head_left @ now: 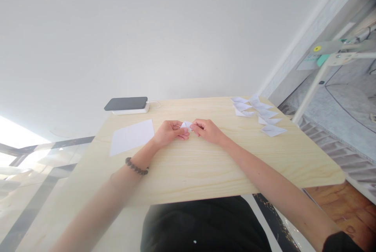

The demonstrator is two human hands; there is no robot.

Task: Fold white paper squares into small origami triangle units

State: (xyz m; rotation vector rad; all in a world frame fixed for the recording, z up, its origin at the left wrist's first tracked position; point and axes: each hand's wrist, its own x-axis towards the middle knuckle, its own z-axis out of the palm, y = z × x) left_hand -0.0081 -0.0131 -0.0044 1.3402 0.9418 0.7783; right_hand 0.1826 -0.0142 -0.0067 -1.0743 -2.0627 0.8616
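Note:
Over the middle of the table, a small piece of folded white paper (186,125) is held between my two hands. My left hand (172,132) pinches its left side, thumb on top and fingers curled beneath. On the right side, the thumb and fingertips of my right hand (205,130) close on the paper's edge. The fingers partly cover the paper, so its full shape cannot be made out. Left of my left hand lies a flat white sheet (132,137). Several folded white paper boats (268,120) stand in two rows at the table's right.
A dark phone (126,103) rests on a white block (132,111) at the table's back left, with a white cable attached. The pale wooden table (188,173) meets a plain wall (182,40) behind. A white metal frame (311,91) stands beyond the right edge.

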